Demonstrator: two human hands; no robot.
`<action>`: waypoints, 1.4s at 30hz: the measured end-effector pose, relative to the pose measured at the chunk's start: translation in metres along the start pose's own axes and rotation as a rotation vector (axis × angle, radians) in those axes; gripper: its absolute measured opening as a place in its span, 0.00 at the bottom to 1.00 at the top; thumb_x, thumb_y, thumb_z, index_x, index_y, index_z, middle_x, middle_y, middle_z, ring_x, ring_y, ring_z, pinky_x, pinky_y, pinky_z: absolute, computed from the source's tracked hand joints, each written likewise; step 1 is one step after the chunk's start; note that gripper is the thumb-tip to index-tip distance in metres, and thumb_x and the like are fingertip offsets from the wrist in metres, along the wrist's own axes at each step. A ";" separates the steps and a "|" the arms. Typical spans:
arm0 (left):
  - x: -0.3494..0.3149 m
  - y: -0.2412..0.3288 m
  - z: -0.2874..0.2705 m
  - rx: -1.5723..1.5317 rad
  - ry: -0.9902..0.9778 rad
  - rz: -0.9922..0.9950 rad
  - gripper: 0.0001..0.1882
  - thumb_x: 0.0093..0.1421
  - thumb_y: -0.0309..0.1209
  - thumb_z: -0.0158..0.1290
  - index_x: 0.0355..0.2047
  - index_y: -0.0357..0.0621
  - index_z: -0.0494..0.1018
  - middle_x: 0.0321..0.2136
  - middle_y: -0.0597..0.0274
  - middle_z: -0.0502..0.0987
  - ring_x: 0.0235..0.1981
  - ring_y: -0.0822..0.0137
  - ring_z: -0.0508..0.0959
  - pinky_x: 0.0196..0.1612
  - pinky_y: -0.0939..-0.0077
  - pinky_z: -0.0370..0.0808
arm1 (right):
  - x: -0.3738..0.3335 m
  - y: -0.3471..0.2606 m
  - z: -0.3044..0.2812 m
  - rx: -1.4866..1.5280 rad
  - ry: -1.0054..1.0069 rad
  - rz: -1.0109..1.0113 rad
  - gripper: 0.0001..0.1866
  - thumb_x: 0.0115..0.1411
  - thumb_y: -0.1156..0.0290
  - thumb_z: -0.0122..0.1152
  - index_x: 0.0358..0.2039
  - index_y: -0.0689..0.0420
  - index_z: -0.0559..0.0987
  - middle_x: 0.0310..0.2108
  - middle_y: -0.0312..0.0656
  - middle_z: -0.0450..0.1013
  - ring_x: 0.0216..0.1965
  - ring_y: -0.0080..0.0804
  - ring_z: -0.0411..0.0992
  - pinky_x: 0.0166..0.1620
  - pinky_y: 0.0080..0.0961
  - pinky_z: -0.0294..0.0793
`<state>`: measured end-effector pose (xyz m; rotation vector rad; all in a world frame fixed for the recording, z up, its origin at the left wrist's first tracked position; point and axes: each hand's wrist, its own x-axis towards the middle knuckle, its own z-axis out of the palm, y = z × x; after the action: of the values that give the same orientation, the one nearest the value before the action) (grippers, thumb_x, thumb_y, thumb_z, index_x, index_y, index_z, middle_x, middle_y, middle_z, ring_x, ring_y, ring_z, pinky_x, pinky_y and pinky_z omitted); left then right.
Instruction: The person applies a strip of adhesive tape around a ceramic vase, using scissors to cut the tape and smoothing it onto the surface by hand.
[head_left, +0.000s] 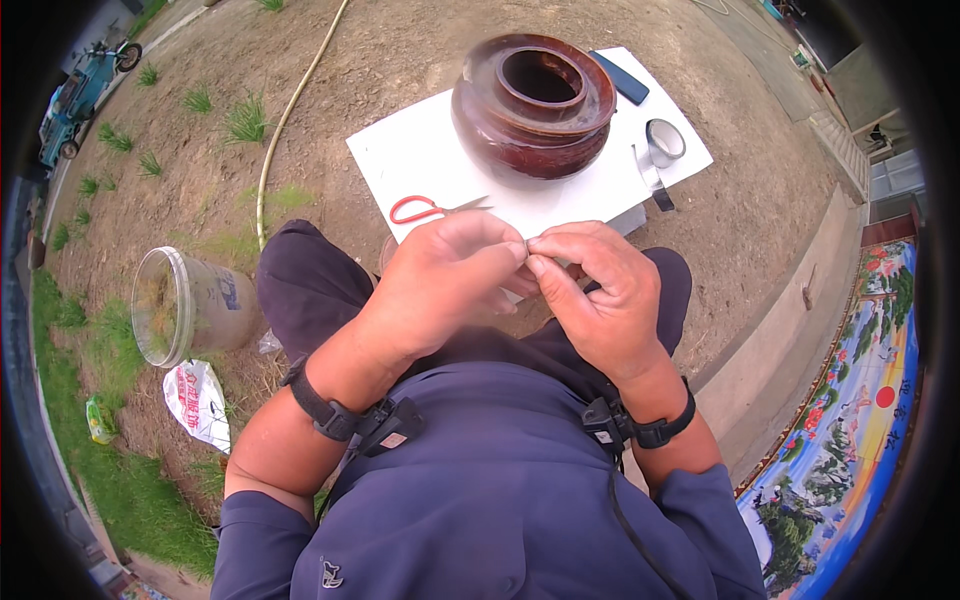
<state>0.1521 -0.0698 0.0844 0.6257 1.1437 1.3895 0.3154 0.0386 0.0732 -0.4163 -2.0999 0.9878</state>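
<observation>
My left hand [455, 268] and my right hand [598, 282] meet above my lap, thumbs and forefingers pinched together. Between the fingertips is something small and dark that I cannot make out. Just beyond them lies a white board [385, 150] used as a tabletop. A pair of scissors [425, 208] with red handles rests on its near edge, blades partly behind my left hand. Further back stands a glazed brown pot [535, 135] with a wide round mouth. A roll of grey tape [664, 142] sits on the right, its loose strip hanging toward the edge. Behind the pot is a dark flat case [620, 78].
To my left a clear plastic bucket [205, 310] lies tipped on the soil, with a white plastic bag [197, 402] beside it. A pale hose [290, 110] runs across the ground. A painted colourful panel [850, 430] stands at the right. A blue three-wheeler [75, 105] is parked far left.
</observation>
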 end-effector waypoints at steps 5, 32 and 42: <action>0.002 -0.002 -0.001 -0.008 0.000 0.004 0.06 0.69 0.29 0.55 0.41 0.40 0.77 0.35 0.65 0.81 0.35 0.76 0.82 0.35 0.83 0.80 | 0.001 0.001 0.001 -0.006 -0.002 -0.006 0.09 0.57 0.78 0.69 0.39 0.57 0.84 0.35 0.43 0.81 0.36 0.38 0.80 0.39 0.28 0.78; 0.003 0.001 0.005 -0.010 0.002 0.013 0.07 0.70 0.29 0.55 0.43 0.38 0.76 0.35 0.64 0.81 0.33 0.76 0.80 0.35 0.82 0.80 | -0.001 0.002 0.001 0.073 0.041 0.045 0.07 0.59 0.78 0.68 0.38 0.58 0.85 0.36 0.41 0.82 0.36 0.31 0.80 0.37 0.24 0.77; -0.002 0.013 0.012 0.167 0.054 0.023 0.07 0.69 0.31 0.56 0.42 0.40 0.76 0.33 0.67 0.81 0.30 0.79 0.79 0.30 0.87 0.74 | -0.003 0.004 0.003 0.218 0.049 0.170 0.06 0.60 0.77 0.67 0.38 0.60 0.84 0.36 0.40 0.81 0.37 0.28 0.79 0.41 0.23 0.77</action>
<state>0.1570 -0.0663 0.1012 0.7252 1.3087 1.3466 0.3150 0.0378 0.0675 -0.5078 -1.9119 1.2784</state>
